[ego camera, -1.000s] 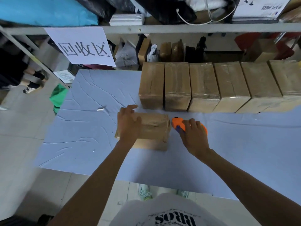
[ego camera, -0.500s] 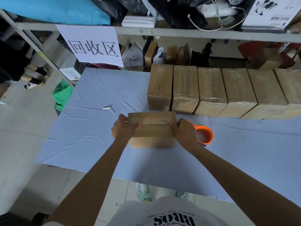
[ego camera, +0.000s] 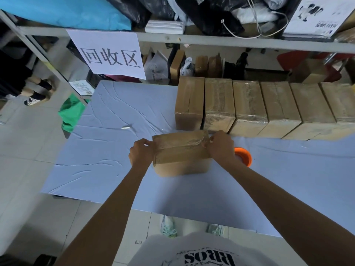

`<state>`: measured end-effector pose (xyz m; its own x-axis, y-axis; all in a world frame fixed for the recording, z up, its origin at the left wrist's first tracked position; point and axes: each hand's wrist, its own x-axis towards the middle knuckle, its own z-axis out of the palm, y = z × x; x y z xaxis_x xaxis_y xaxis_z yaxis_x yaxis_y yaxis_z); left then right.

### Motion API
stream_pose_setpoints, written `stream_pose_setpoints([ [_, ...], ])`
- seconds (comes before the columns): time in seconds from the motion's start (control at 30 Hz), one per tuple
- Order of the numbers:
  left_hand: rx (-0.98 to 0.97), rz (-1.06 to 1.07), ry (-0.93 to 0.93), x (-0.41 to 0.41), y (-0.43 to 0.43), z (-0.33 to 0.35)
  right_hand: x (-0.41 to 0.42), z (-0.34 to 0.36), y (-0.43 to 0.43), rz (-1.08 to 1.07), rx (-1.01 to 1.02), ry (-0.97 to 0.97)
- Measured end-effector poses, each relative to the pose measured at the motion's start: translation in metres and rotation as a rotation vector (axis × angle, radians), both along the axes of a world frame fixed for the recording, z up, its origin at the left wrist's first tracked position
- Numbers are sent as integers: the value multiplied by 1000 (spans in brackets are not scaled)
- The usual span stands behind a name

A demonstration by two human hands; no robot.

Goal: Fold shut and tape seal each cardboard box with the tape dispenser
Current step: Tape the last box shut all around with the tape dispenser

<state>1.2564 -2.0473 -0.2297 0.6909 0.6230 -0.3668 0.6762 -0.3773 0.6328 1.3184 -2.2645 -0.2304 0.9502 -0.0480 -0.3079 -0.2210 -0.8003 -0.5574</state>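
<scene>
A closed cardboard box [ego camera: 180, 153] with clear tape across its top sits mid-table on the blue cloth. My left hand [ego camera: 141, 153] grips the box's left end and my right hand [ego camera: 221, 147] grips its right end, fingers curled over the taped edges. The orange tape dispenser [ego camera: 244, 156] lies on the cloth just right of my right hand, partly hidden by my wrist. No hand holds it.
A row of several taped boxes [ego camera: 249, 108] stands along the table's far edge, close behind the held box. The blue cloth table [ego camera: 107, 150] shows bare on the left. A shelf rack with a paper sign [ego camera: 109, 54] rises behind.
My right hand let go of the tape dispenser, which now lies on the cloth. Both hands moved onto the box's ends and the box sits slightly farther from me.
</scene>
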Motion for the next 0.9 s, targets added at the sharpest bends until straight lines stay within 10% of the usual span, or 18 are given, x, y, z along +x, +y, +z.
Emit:
stream_pose_setpoints([
  [0.63, -189, -47, -5, 1, 11, 3, -15, 5, -12, 35, 259, -186],
  [0.9, -383, -535, 39, 7, -4, 15, -19, 10, -7, 37, 600, -231],
])
